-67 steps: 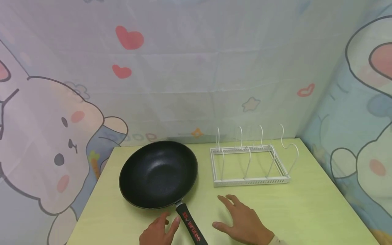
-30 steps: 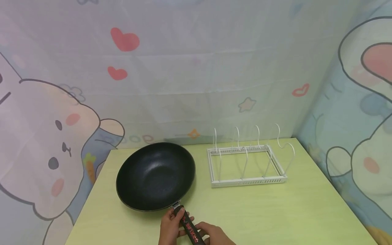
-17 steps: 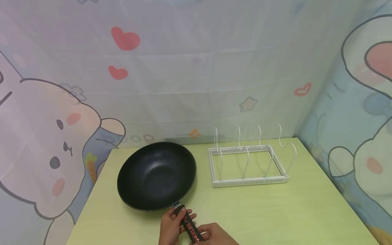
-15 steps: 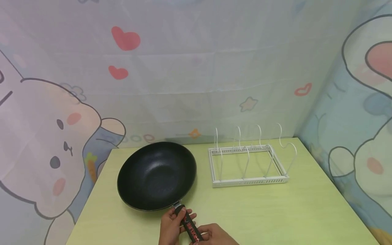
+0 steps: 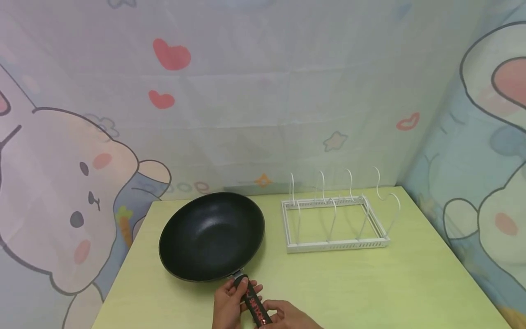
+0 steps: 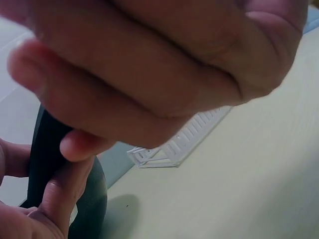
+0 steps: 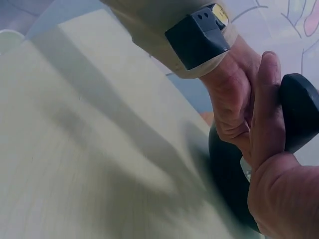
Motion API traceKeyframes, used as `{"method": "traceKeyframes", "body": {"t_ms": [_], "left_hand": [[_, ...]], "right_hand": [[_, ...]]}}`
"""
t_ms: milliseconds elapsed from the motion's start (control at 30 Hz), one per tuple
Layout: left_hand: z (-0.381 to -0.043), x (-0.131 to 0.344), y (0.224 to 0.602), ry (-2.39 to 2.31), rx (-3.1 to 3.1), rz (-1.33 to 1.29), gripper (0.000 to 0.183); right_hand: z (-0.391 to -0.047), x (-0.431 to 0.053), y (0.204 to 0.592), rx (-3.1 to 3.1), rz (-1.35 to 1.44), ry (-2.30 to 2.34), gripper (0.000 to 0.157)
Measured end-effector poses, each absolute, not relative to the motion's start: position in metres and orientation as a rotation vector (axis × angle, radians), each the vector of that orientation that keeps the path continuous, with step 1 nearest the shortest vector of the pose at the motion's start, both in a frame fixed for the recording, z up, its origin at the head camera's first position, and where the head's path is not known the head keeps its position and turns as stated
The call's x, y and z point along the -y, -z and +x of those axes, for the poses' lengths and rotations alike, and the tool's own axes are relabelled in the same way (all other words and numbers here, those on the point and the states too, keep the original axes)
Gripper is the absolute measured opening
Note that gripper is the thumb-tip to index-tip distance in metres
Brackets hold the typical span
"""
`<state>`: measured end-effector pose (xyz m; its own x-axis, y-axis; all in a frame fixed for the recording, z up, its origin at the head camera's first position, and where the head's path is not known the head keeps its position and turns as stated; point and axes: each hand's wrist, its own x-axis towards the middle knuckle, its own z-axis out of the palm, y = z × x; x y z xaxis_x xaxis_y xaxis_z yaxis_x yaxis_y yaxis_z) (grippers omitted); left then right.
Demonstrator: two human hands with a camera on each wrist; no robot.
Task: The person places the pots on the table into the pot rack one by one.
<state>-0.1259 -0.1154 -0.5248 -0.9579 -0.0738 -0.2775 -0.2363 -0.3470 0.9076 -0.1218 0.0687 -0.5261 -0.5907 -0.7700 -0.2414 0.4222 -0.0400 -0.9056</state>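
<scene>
A black wok (image 5: 211, 235) lies on the left half of the table, its dark handle (image 5: 256, 307) with red lettering pointing toward me. My left hand (image 5: 228, 304) holds the handle close to the wok, thumb on top and fingertips showing on the far side. Nearer the handle's end, my right hand (image 5: 289, 315) grips it from the right, partly cut off by the frame's lower edge. In the right wrist view, the handle's butt end (image 7: 299, 112) sticks out beyond the fingers. Fingers cover much of the handle in the left wrist view.
Right of the wok stands a white rack (image 5: 337, 246) with several upright curved wire dividers. The pale green table (image 5: 370, 288) ends at a printed cloth backdrop (image 5: 255, 114) behind and at the sides.
Earlier, both hands hovered apart on either side of the handle. They then closed in and took hold of it; the wok has stayed in place. Over the last half second, hardly anything moved.
</scene>
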Motion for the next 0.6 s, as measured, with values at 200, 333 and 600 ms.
{"method": "traceKeyframes", "body": {"t_ms": [200, 333, 600], "left_hand": [[-0.126, 0.116, 0.528, -2.476, -1.687, -0.398, 0.052], [-0.126, 0.114, 0.524, -2.467, -1.717, -0.399, 0.055], [-0.125, 0.112, 0.508, -2.461, -1.753, -0.32, 0.055]], "right_hand": [[-0.122, -0.071, 0.527, -1.319, -0.409, 1.736, 0.012], [-0.123, -0.072, 0.524, -1.272, -0.408, 1.741, 0.013], [-0.122, -0.074, 0.519, -1.195, -0.456, 1.77, 0.017]]}}
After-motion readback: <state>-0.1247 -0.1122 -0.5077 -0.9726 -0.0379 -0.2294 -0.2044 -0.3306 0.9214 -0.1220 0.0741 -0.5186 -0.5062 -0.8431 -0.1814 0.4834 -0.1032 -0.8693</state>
